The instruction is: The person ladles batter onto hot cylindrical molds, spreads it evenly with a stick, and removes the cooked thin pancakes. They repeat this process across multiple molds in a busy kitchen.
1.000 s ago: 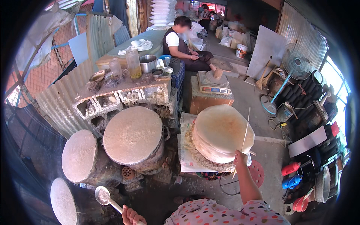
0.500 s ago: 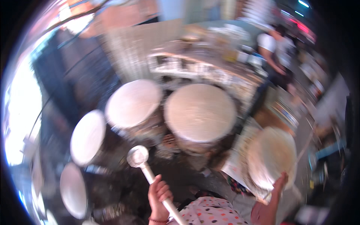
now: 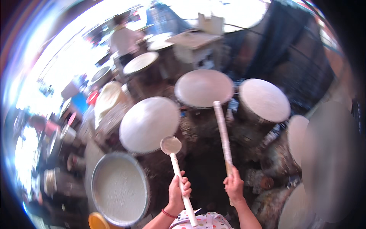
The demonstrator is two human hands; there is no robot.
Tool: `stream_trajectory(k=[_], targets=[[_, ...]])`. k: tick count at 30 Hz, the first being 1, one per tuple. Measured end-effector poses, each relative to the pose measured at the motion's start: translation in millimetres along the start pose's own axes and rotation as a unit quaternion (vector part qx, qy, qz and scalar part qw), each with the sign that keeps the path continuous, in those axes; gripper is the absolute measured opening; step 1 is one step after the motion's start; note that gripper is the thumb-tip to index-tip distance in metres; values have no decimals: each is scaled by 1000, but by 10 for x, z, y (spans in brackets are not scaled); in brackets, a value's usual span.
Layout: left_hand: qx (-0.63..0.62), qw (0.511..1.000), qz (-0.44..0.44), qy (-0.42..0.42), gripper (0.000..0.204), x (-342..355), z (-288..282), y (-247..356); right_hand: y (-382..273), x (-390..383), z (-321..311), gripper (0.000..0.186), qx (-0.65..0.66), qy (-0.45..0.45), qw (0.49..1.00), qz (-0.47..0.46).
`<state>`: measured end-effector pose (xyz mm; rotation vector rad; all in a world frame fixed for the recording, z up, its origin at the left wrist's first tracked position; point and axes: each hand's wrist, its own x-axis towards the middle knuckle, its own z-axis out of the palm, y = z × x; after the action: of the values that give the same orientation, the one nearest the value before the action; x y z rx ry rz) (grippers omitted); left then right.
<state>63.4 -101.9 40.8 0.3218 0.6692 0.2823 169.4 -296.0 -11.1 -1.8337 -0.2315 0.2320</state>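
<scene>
My left hand (image 3: 178, 192) is closed on the pale handle of a round-headed ladle (image 3: 171, 145), whose cup is over the near edge of a white-covered round drum top (image 3: 150, 122). My right hand (image 3: 234, 185) grips a long pale stick (image 3: 221, 126), its far end over another white drum top (image 3: 204, 84). A third white top (image 3: 264, 99) is right of that. A wide metal basin of creamy white liquid (image 3: 120, 189) stands below and left of the ladle. Motion blur hides finer detail.
A person in a pale top (image 3: 124, 42) stands at the back left near more round tops (image 3: 140, 63) and a boxy stand (image 3: 196, 40). A dark sheet (image 3: 267, 45) hangs behind. An orange basin (image 3: 95, 221) is at lower left, more drum tops (image 3: 295, 139) at right.
The view has swung far left, bringing the batter basin and the person in pale top into sight. My right hand has left the pale stacked rounds and now holds the stick upright in view.
</scene>
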Motion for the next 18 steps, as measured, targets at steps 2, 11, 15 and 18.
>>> stream_trajectory(k=[2,11,15,18], targets=[[-2,993,108,54,27,-63,-384,285,-111,190,570,39,-43,-157,985,-62],[-17,909,246,336,13,-533,-2653,1019,-608,361,2761,26,-353,-564,702,-254],[-11,899,223,376,9,-582,-3077,1008,-587,146,3295,28,-431,-633,582,-272],[-8,896,213,389,13,-571,-3167,1063,-498,164,3421,33,-424,-629,616,-214]])
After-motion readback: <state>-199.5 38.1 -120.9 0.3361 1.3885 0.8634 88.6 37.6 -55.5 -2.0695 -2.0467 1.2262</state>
